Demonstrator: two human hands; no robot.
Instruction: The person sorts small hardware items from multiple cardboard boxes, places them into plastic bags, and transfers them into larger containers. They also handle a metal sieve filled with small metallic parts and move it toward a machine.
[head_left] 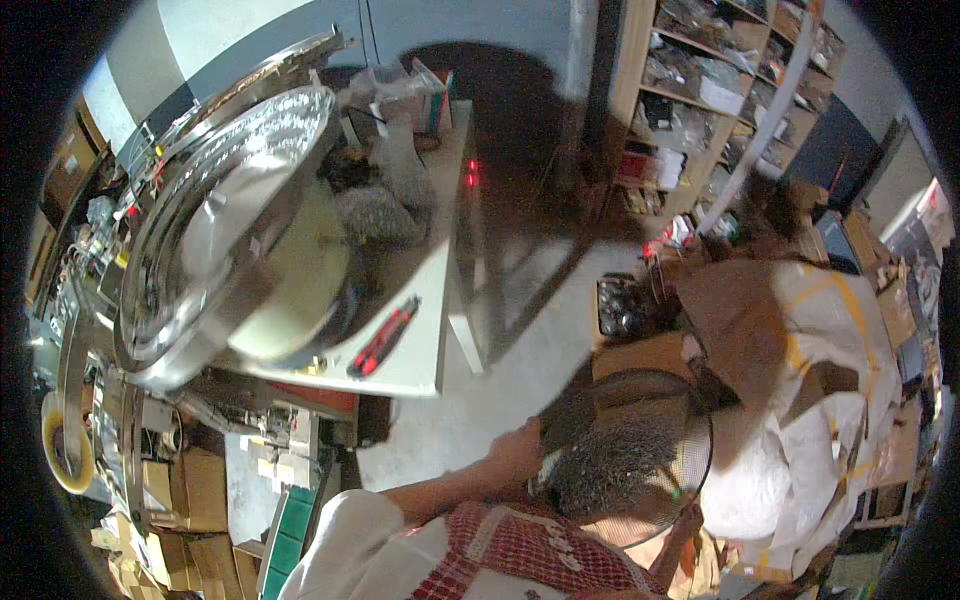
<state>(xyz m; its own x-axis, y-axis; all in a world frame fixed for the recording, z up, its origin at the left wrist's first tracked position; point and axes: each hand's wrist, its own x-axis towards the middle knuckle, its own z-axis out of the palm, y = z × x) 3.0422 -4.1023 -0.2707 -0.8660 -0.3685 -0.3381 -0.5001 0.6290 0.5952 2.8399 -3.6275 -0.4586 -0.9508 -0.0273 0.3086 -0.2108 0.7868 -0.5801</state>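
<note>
A round mesh sieve with a dark rim (712,440) is held in front of me, low and right of the middle. In it lies a heap of small dark grey pieces (612,465), too small to tell apart. My left hand (516,456) is closed around the sieve's left edge. At its lower right edge, my right hand (686,522) grips the rim, with the fingers partly hidden. Neither hand touches the white table (425,350) on the left, where a red and black utility knife (385,338) lies.
A large metal bowl feeder (215,225) stands on the left. Behind the knife sits a plastic bag of grey pieces (385,213). White sacks (745,490) and a cardboard box (645,360) crowd the right. Wooden shelves (690,95) rise behind; a green tray (290,530) is lower left.
</note>
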